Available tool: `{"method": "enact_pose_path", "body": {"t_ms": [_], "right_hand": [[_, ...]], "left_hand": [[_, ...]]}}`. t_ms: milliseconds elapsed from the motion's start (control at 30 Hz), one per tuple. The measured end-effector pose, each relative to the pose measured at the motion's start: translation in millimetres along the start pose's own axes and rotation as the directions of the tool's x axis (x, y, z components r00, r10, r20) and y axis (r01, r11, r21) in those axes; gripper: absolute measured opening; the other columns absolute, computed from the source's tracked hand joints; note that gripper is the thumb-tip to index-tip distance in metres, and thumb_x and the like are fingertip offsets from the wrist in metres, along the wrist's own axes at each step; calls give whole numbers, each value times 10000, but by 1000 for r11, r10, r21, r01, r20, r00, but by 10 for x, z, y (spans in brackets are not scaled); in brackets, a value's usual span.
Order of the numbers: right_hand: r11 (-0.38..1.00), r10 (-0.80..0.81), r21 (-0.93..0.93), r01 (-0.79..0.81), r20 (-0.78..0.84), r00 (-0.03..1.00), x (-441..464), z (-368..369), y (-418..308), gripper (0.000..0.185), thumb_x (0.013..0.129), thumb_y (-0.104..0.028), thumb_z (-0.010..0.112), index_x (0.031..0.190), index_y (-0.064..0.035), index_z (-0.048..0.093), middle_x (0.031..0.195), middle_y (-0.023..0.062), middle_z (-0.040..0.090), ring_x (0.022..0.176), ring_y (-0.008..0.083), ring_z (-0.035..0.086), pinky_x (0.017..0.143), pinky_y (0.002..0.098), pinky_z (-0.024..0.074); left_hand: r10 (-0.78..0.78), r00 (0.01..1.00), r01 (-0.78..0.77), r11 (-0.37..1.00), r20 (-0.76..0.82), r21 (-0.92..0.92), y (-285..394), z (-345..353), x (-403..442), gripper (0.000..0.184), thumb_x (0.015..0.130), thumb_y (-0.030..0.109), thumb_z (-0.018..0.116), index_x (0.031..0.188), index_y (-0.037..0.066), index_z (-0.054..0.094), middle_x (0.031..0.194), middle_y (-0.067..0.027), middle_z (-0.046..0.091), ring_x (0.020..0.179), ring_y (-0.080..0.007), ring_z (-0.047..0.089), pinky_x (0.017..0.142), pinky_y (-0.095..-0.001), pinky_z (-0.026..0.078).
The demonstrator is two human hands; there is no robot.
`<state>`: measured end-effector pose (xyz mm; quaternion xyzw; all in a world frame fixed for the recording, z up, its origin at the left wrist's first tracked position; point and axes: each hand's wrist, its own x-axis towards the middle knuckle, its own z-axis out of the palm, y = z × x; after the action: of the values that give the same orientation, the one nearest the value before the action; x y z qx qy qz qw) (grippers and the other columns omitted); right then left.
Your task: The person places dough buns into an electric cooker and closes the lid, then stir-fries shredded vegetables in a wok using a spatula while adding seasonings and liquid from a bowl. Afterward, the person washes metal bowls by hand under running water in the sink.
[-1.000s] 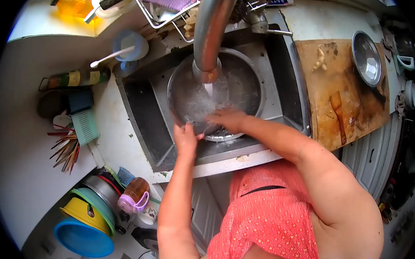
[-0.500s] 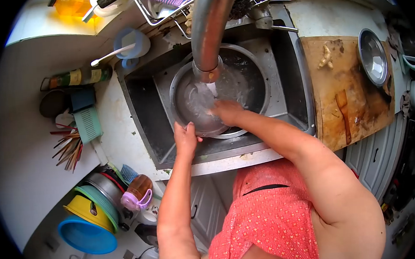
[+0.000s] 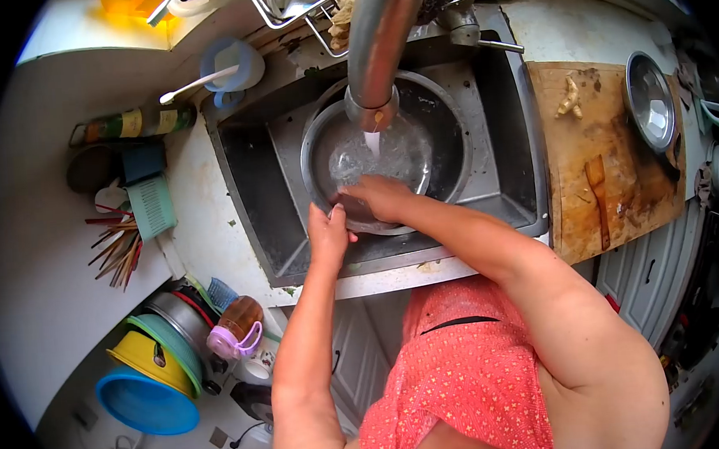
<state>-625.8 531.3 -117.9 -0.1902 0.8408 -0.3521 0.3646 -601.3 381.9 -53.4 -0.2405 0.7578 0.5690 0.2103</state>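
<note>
Under the faucet, a stream of water falls into a round metal bowl. My left hand grips this bowl's near-left rim, with the thumb on top. Inside the bowl, my right hand reaches toward its left side, fingers stretched out near the inner wall and partly wet; no object shows in them. Beneath the bowl is a larger metal basin, its rim showing mainly on the right. Both sit within the steel sink.
On the right, a wooden cutting board bears ginger, a wooden spatula and a metal bowl. Left of the sink stand a blue jug and chopsticks. Stacked basins are lower left.
My right hand has moved left and slightly down inside the bowl, closer to my left hand. The held bowl has shifted slightly, and my left hand keeps its grip. The view has shifted a little.
</note>
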Motion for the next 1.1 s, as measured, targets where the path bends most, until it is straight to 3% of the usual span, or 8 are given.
{"method": "enact_pose_path", "body": {"t_ms": [333,500,567,600,767,833,1000,1100], "right_hand": [[996,48,-78,-42,75,996,-48,-38,135,436,827,-93,500,1231,-255,530,1234,107,484,1148,289,482,960,435,375],[884,-119,-371,-285,-767,630,-479,-458,531,397,780,-104,578,1174,-91,534,1167,170,545,991,288,582,835,404,470],[600,687,658,-454,-133,715,-634,-769,473,444,721,-120,637,1121,27,513,923,197,617,730,280,640,588,356,518],[421,624,833,-358,20,781,-633,-800,508,469,694,-140,646,1064,96,482,761,209,610,543,279,615,436,345,475],[792,552,511,-335,-364,750,-886,-1199,145,397,700,-72,593,1031,81,434,757,239,579,571,346,598,513,408,487],[980,52,-97,-175,-721,691,-945,-1325,15,377,693,-36,571,1026,66,429,833,280,551,678,415,598,597,458,490],[938,34,-265,-222,-569,822,-1167,-1544,-499,343,732,-5,533,1059,-63,446,1011,249,474,713,434,604,630,490,511],[900,-28,-386,-203,-517,855,-1198,-1557,-618,345,735,-5,522,1065,-72,445,1010,233,481,668,425,612,585,473,520]], "left_hand": [[-75,997,75,996,-11,-48,-5,-18,-5,189,879,65,474,1063,24,455,828,-84,580,497,-107,511,348,-221,377],[-228,970,242,942,85,-233,36,-85,-27,190,860,53,471,1049,37,458,834,-81,574,495,-116,523,331,-205,342],[-352,923,384,853,154,-354,66,-71,-65,181,850,52,470,1030,38,457,860,-96,578,491,-130,537,311,-189,313],[-369,915,405,831,165,-382,49,-52,-72,129,850,64,481,970,17,471,802,-99,582,489,-146,552,298,-182,303],[-492,815,559,807,306,-193,-45,48,118,124,843,73,515,908,-26,478,676,-111,575,461,-163,551,310,-220,354],[-361,881,322,931,307,171,14,214,262,230,826,71,537,1018,-42,481,700,-143,586,439,-168,544,331,-246,391],[599,788,-507,763,-143,400,92,764,1012,410,738,-2,574,1138,-21,485,1018,-173,611,962,-276,604,787,-306,490],[592,806,-582,795,-7,172,905,886,935,330,758,-20,566,1085,22,544,1041,-155,621,908,-252,625,764,-315,496]]}}
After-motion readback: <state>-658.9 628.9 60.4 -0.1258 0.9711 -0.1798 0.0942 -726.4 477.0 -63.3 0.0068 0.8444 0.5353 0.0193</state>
